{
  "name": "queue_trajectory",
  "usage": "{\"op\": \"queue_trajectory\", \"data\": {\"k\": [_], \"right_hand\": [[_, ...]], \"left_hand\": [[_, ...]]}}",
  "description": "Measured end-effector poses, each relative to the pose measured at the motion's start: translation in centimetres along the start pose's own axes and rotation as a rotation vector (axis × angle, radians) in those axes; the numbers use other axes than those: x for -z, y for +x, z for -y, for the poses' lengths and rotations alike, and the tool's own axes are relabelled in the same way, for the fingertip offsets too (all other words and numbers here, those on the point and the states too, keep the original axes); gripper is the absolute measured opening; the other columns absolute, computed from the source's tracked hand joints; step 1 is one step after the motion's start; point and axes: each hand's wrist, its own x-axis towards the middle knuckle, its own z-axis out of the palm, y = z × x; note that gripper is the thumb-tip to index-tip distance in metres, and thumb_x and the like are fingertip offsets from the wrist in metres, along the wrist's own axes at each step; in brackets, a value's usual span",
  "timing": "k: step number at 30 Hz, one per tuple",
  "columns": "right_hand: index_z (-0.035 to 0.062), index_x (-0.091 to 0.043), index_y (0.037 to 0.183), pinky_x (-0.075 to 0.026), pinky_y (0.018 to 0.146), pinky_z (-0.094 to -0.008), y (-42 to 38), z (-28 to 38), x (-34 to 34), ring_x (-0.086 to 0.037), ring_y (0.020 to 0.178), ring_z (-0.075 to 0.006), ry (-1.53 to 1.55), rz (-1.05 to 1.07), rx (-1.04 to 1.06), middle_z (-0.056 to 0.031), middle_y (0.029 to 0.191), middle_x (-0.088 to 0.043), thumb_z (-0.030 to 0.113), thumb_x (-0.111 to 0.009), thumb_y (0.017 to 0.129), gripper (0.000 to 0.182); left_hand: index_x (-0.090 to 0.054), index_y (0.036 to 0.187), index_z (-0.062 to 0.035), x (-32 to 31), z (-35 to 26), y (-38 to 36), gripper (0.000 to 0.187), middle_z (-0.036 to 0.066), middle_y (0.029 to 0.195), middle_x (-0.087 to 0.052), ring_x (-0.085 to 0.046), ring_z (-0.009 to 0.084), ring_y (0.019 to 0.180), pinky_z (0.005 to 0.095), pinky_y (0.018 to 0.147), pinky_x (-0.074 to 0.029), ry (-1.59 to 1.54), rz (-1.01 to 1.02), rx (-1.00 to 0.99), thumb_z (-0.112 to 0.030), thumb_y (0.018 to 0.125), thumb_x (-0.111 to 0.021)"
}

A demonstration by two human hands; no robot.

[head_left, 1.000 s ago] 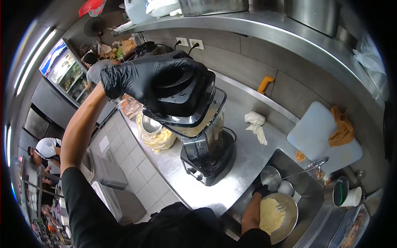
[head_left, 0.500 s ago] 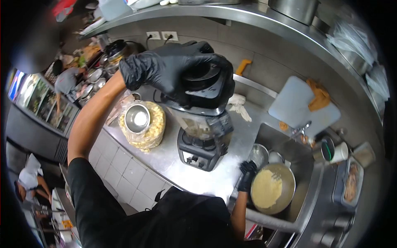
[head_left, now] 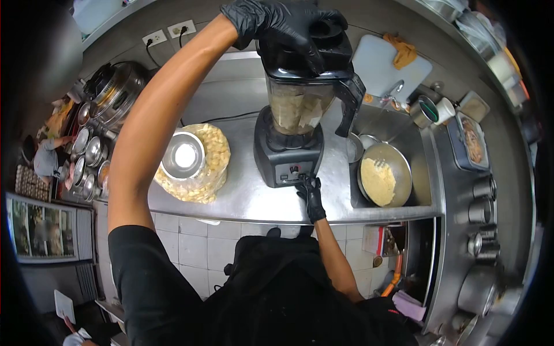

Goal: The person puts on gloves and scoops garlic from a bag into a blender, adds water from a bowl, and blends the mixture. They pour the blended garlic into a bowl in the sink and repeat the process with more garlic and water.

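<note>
A black-gloved left hand, my left hand (head_left: 294, 29), grips the black blender lid (head_left: 329, 55), its thumb hanging down over the front edge. Below it, the clear blender jar (head_left: 288, 104) stands upright on the black blender base (head_left: 283, 151) and holds pale chunks. The jar's black handle (head_left: 348, 106) points right. My right hand (head_left: 311, 196), also gloved in black, has its fingers closed at a control knob on the right of the base's front panel; the fingertips partly cover it.
Left of the blender, a metal bowl (head_left: 183, 155) sits on a clear bag of pale yellow pieces (head_left: 214, 151). At right, the sink (head_left: 424, 173) holds a bowl of yellowish crumbly food (head_left: 378, 181). Metal bowls (head_left: 95, 151) and a person (head_left: 47, 158) are at far left.
My right hand has moved from beside the sink bowl to the blender's front panel. My left hand remains on the lid. The view has turned, bringing the blender more upright.
</note>
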Motion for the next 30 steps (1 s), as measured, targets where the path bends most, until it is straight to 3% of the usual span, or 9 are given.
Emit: {"op": "queue_trajectory", "data": {"k": [1, 4, 8, 10, 13, 17, 20, 22, 30], "right_hand": [[0.0208, -0.012, 0.138, -0.049, 0.074, -0.0357, 0.5, 0.0, 0.2, -0.062, 0.093, -0.0234, 0.138, 0.104, -0.048, -0.009, 0.117, -0.056, 0.027, -0.05, 0.093, 0.059], [0.0191, -0.021, 0.135, -0.051, 0.069, -0.0344, 0.5, -1.2, -0.3, -0.062, 0.087, -0.0213, 0.132, -0.015, 0.088, -0.0082, 0.112, -0.058, 0.023, -0.052, 0.092, 0.053], [0.0176, -0.023, 0.134, -0.053, 0.064, -0.0311, 0.9, -2.0, -0.3, -0.062, 0.081, -0.0184, 0.201, 0.02, 0.161, -0.0076, 0.107, -0.059, 0.019, -0.054, 0.091, 0.054], [0.0179, -0.032, 0.122, -0.051, 0.063, -0.0249, 0.9, -2.0, -0.4, -0.06, 0.079, -0.0142, 0.2, 0.015, 0.206, -0.0075, 0.098, -0.059, 0.016, -0.059, 0.088, 0.044], [0.0155, -0.029, 0.131, -0.053, 0.064, -0.0296, 1.3, -2.3, -0.1, -0.061, 0.081, -0.0159, 0.252, 0.043, 0.206, -0.0064, 0.106, -0.058, 0.013, -0.059, 0.087, 0.054], [0.0156, -0.03, 0.13, -0.053, 0.066, -0.03, 1.2, -2.4, -0.1, -0.061, 0.082, -0.0159, 0.236, 0.009, 0.202, -0.0063, 0.107, -0.057, 0.014, -0.06, 0.086, 0.053], [0.0159, -0.029, 0.131, -0.052, 0.067, -0.0307, 1.0, -2.3, -0.4, -0.061, 0.083, -0.0159, 0.271, 0.014, 0.202, -0.0065, 0.109, -0.057, 0.014, -0.061, 0.086, 0.055], [0.018, -0.037, 0.116, -0.049, 0.062, -0.0249, 0.7, -2.0, -0.8, -0.056, 0.073, -0.0106, 0.266, -0.032, 0.202, -0.0027, 0.09, -0.055, 0.011, -0.058, 0.087, 0.036], [0.0169, -0.037, 0.112, -0.048, 0.063, -0.0235, 0.3, -1.4, -1.2, -0.054, 0.073, -0.0092, 0.241, -0.013, 0.223, 0.0009, 0.088, -0.049, 0.01, -0.059, 0.087, 0.034]], "left_hand": [[-0.041, 0.128, -0.008, 0.0, -0.1, 0.0, 0.096, 0.018, 0.116, -0.056, -0.055, 0.0295, 0.105, 0.0381, 0.088, -0.047, 0.049, -0.038, -0.035, -0.043, 0.05, -0.084], [-0.043, 0.126, -0.0064, 1.5, -1.2, -0.4, 0.094, 0.018, 0.113, -0.058, -0.057, 0.0292, 0.101, 0.0376, 0.087, -0.047, 0.103, 0.059, 0.013, -0.044, 0.05, -0.084], [-0.044, 0.125, -0.0049, 0.2, 0.5, 0.1, 0.093, 0.017, 0.109, -0.06, -0.059, 0.0292, 0.097, 0.0377, 0.085, -0.048, 0.178, -0.01, -0.038, -0.045, 0.051, -0.083], [-0.044, 0.126, -0.0043, 0.0, 0.5, -0.2, 0.093, 0.017, 0.109, -0.06, -0.06, 0.0287, 0.097, 0.0378, 0.085, -0.048, -0.036, -0.03, -0.082, -0.045, 0.051, -0.083], [-0.04, 0.13, -0.0048, 1.0, -0.6, -0.5, 0.097, 0.017, 0.116, -0.057, -0.056, 0.0279, 0.105, 0.0366, 0.09, -0.046, -0.024, 0.062, 0.016, -0.045, 0.052, -0.083], [-0.035, 0.134, -0.0049, 0.7, 1.4, 0.1, 0.103, 0.018, 0.125, -0.05, -0.049, 0.0274, 0.114, 0.0354, 0.095, -0.043, -0.164, 0.063, -0.015, -0.045, 0.053, -0.083], [-0.03, 0.137, -0.0051, 1.2, 0.6, -0.3, 0.107, 0.018, 0.131, -0.045, -0.045, 0.0276, 0.12, 0.0353, 0.098, -0.04, -0.226, 0.136, 0.094, -0.045, 0.053, -0.083], [-0.029, 0.137, -0.0043, 0.9, 0.9, 0.1, 0.108, 0.018, 0.132, -0.044, -0.044, 0.0279, 0.12, 0.0359, 0.1, -0.039, -0.084, 0.099, 0.052, -0.045, 0.053, -0.083], [-0.031, 0.136, -0.0028, 0.7, 1.2, 0.5, 0.105, 0.019, 0.13, -0.046, -0.045, 0.0283, 0.119, 0.0368, 0.1, -0.039, -0.1, 0.098, 0.003, -0.043, 0.054, -0.083]]}}
